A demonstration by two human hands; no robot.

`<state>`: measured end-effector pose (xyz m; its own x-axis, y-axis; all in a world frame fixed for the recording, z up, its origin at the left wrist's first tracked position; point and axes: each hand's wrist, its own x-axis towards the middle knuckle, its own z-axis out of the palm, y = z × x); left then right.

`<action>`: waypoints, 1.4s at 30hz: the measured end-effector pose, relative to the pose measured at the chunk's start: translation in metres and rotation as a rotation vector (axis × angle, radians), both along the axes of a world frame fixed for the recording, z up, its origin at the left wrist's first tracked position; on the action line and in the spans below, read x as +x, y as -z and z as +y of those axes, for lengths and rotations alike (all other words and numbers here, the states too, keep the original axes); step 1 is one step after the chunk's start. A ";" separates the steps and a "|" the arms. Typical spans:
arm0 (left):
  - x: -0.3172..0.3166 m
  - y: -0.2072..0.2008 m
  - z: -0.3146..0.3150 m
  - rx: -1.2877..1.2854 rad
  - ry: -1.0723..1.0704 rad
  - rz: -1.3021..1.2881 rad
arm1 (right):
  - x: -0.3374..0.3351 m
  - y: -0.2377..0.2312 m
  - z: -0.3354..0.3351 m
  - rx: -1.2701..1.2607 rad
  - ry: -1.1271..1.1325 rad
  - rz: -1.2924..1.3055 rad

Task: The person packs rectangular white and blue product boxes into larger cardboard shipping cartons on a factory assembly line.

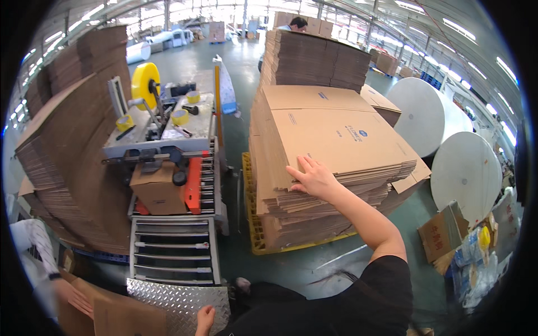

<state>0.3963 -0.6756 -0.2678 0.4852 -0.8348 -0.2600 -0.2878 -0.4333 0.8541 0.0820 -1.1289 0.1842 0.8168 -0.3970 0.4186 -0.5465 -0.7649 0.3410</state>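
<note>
A stack of flat cardboard boxes (342, 131) rises in front of me on the right, with blue print on its top sheet. My right hand (315, 178) rests on the near left corner of that top sheet, fingers spread and holding nothing. Low in the view, my left hand (205, 320) is curled closed beside a silver tread plate (179, 299). No object shows in it, and the lower edge cuts it off. At the lower left, a co-worker's hand (78, 297) touches a brown carton (126, 316).
A taping machine (162, 131) with a yellow tape roll (144, 85) holds a carton (159, 190). A roller conveyor (174, 246) leads toward me. The stack stands on a yellow pallet (253, 224). More cardboard stacks (78, 162) stand left; large white rolls (465, 176) stand right.
</note>
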 end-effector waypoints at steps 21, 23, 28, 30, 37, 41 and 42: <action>0.055 -0.310 0.233 -0.253 -0.569 -0.314 | 0.138 0.114 0.241 0.579 -0.627 -0.198; 0.008 -0.328 0.262 0.046 -0.677 -0.193 | 0.180 0.163 0.247 0.699 -0.920 0.042; -0.050 -0.369 0.206 0.544 -0.609 0.064 | 0.306 0.055 0.282 0.502 -1.288 -0.239; -0.042 -0.291 0.285 0.393 -0.776 0.182 | 0.353 0.084 0.301 0.516 -1.491 -0.093; -0.036 -0.296 0.284 0.178 -0.383 -0.543 | 0.327 0.132 0.241 0.640 -1.909 -0.095; 0.006 -0.320 0.259 0.513 -0.844 -0.068 | 0.344 0.148 0.230 0.829 -1.935 0.092; 0.011 -0.331 0.265 0.537 -0.851 -0.117 | 0.346 0.118 0.248 0.875 -2.058 -0.016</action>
<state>0.4074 -0.4109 0.0631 0.9110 0.0134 -0.4122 0.2260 -0.8523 0.4717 0.4278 -0.8806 0.0663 0.2281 0.6992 0.6775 0.9561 -0.0292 -0.2917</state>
